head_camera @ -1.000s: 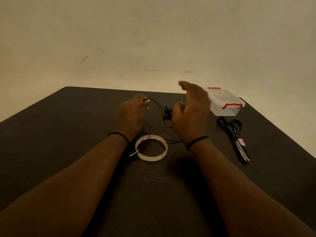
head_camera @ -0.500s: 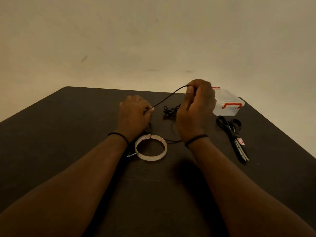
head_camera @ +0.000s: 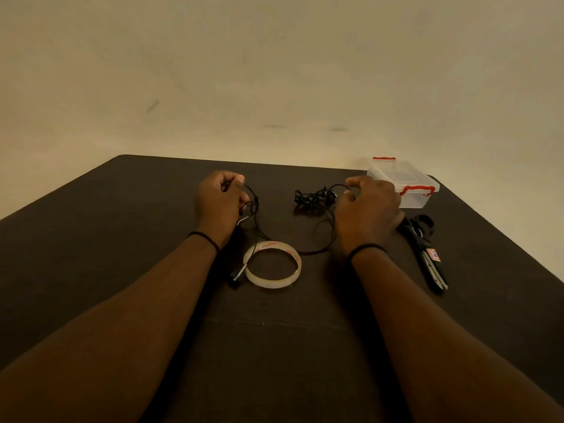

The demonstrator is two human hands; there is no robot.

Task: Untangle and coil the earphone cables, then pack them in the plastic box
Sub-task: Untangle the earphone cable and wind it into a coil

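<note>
A black earphone cable (head_camera: 312,199) lies in a tangled clump on the dark table (head_camera: 122,215) between my hands. My left hand (head_camera: 218,203) is closed on one end of the cable, with loops hanging beside it toward the tape roll. My right hand (head_camera: 366,212) pinches another strand just right of the clump. The cable sags along the table between the two hands. The clear plastic box (head_camera: 406,186) with red latches stands lid-closed at the far right, just behind my right hand.
A roll of clear tape (head_camera: 272,268) lies flat near the table's middle, with a small metal jack plug at its left edge. Black scissors (head_camera: 425,250) lie right of my right wrist. A pale wall rises behind the table's far edge.
My hands have moved apart and down to the table. The strand that was stretched taut between them in the air now lies slack, and the tangled clump sits exposed between the hands.
</note>
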